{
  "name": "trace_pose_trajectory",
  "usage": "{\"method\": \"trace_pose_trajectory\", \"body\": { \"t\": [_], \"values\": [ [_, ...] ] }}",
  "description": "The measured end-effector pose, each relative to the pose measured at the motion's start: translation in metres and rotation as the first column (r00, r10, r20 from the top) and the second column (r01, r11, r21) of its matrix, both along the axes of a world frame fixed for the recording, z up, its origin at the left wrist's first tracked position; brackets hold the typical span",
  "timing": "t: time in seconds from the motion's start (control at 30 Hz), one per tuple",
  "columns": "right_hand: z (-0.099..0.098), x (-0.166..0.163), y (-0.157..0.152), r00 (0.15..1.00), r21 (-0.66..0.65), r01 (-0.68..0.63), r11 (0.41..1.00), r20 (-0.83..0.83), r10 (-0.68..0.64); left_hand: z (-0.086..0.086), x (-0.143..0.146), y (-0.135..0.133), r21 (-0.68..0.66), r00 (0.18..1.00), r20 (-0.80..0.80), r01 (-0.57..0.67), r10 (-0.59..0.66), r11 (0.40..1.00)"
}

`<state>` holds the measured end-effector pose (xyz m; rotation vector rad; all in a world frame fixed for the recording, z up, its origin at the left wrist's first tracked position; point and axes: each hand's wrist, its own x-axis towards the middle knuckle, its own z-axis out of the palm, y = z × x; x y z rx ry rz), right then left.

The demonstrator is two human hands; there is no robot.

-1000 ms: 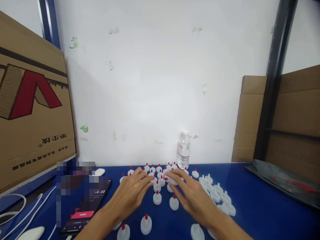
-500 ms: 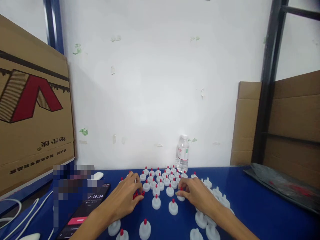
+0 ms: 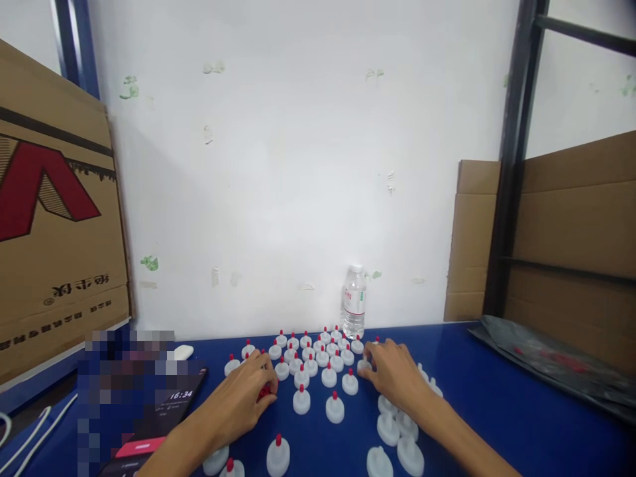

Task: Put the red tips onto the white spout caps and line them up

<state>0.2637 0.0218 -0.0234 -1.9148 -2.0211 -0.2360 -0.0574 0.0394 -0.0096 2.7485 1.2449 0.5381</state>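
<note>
My left hand (image 3: pixel 248 391) is curled around several small red caps (image 3: pixel 265 391), partly hidden by the fingers. My right hand (image 3: pixel 395 374) has its thumb and fingertips closed around a white nozzle piece (image 3: pixel 364 365); its tip is hidden by the fingers. Between the hands stand many squat white nozzle pieces with red caps on their tips, one of them a capped piece (image 3: pixel 350 382) just left of my right hand. Under and beside my right forearm is a group of white nozzle pieces (image 3: pixel 388 428) with bare tips.
A clear water bottle (image 3: pixel 354 303) stands at the table's back edge against the wall. On the left are a phone (image 3: pixel 166 414), white cables (image 3: pixel 44 424) and a big cardboard box (image 3: pixel 59 199). A grey plastic bag (image 3: pixel 551 361) lies on the right of the blue table (image 3: pixel 477 397).
My right hand has let go of a red-capped nozzle piece and moved back to another white one. My left hand stays around the red caps. The view has turned slightly right.
</note>
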Motion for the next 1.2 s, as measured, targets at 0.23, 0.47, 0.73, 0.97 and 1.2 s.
{"method": "trace_pose_trajectory", "body": {
  "t": [0.23,0.47,0.73,0.97,1.2],
  "values": [
    [0.008,0.002,-0.001,0.997,0.015,-0.052,0.999,-0.050,0.053,0.013,0.002,-0.005,0.051,0.992,0.124,-0.041,0.035,0.998],
    [0.023,-0.025,-0.019,0.916,0.269,-0.323,0.907,-0.151,0.372,0.016,0.016,-0.013,0.127,0.952,0.292,0.058,-0.093,0.990],
    [0.021,-0.053,-0.046,0.854,0.250,-0.445,0.860,-0.173,0.492,0.006,0.035,-0.027,0.185,0.835,0.525,0.077,-0.165,0.980],
    [0.018,-0.059,-0.049,0.811,0.276,-0.526,0.804,-0.121,0.572,-0.002,0.043,-0.034,0.279,0.825,0.468,0.202,-0.316,0.939],
    [0.011,-0.061,-0.047,0.712,0.356,-0.561,0.747,-0.253,0.655,-0.009,0.040,-0.029,0.375,0.867,0.408,0.125,-0.284,0.919]
  ]
}}
